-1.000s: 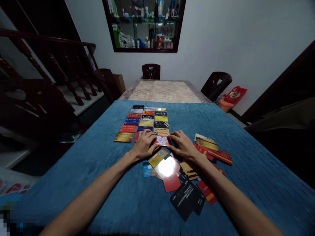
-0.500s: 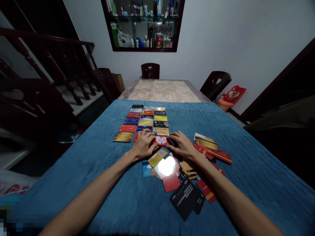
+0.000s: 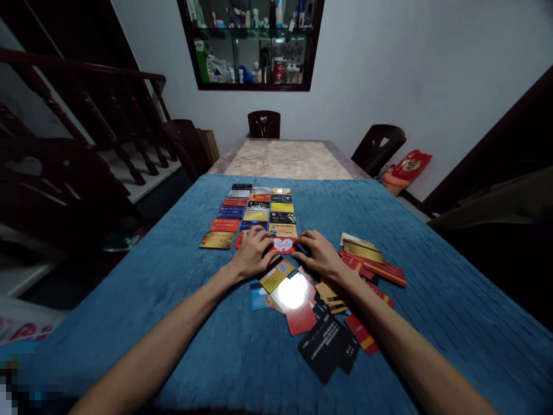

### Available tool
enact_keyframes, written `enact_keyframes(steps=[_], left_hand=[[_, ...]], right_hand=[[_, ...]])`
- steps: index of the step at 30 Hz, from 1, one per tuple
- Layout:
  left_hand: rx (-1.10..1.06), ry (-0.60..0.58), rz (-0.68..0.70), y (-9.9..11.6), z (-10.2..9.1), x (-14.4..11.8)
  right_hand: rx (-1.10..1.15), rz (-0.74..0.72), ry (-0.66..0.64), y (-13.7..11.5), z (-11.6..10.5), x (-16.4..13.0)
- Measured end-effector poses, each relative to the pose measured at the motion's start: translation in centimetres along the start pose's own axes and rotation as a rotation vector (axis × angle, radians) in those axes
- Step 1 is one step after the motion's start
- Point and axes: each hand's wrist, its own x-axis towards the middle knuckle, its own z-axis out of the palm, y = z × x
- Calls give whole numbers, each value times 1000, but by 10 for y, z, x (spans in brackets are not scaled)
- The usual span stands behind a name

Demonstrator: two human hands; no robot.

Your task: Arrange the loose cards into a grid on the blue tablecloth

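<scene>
A red card with a white heart (image 3: 283, 245) lies at the near end of the right-hand column of cards. My left hand (image 3: 252, 252) has its thumb and fingers closed on the card's left edge. At the right edge, the curled fingers and thumb of my right hand (image 3: 317, 252) grip the same card. Just beyond it is a tan card with a small figure (image 3: 283, 230). A gold card with a square code (image 3: 277, 275) lies close to my left thumb. My left hand partly hides the near end of the middle column.
Three columns of cards run away from me, with a gold card (image 3: 217, 240) nearest on the left. Loose cards overlap nearer me, including a black card (image 3: 322, 349) and a red-and-white card (image 3: 299, 314). Another pile, topped by a gold card (image 3: 363, 251), lies right on the blue cloth (image 3: 173, 340).
The red heart card has shifted very slightly away from me, closer to the tan card. Both hands keep nearly the same place at its edges.
</scene>
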Motion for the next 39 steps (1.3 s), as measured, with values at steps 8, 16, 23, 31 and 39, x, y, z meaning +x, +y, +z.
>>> enact_keyframes(steps=[8, 16, 23, 31, 39], left_hand=[[-9, -26, 1, 1, -1, 1], [79, -73, 65, 8, -16, -1], [126, -168, 143, 22, -33, -2], [130, -248, 193, 35, -48, -9], [83, -280, 202, 37, -47, -15]], right_hand=[[-42, -14, -6, -3, -1, 0], [-111, -48, 13, -10, -7, -1], [-30, -177, 56, -20, -8, -4], [79, -331, -49, -31, -8, -10], [133, -336, -145, -39, -12, -12]])
